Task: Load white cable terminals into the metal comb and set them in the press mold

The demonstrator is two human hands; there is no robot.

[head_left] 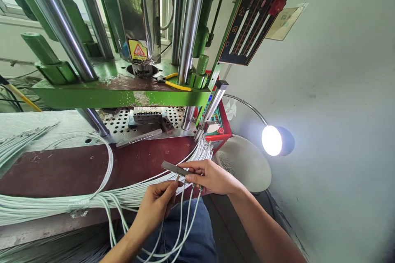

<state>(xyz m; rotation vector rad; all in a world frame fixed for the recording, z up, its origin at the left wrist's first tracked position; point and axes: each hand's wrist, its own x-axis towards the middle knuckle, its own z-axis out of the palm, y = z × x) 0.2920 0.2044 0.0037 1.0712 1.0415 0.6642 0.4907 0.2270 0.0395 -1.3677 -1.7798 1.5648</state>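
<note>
Lower centre of frame: right hand (210, 178) pinches flat grey metal bar (174, 168); left hand (157, 205) pinches a thin white cable (182, 222) end beneath it. White cable bundle (61, 203) lies across dark red desk (61, 168).

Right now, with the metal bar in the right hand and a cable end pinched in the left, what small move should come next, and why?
Probably bring the left hand up to seat its white cable end into the metal bar held by the right hand: other cables already hang from the bar, and this end sits just below it.
</note>
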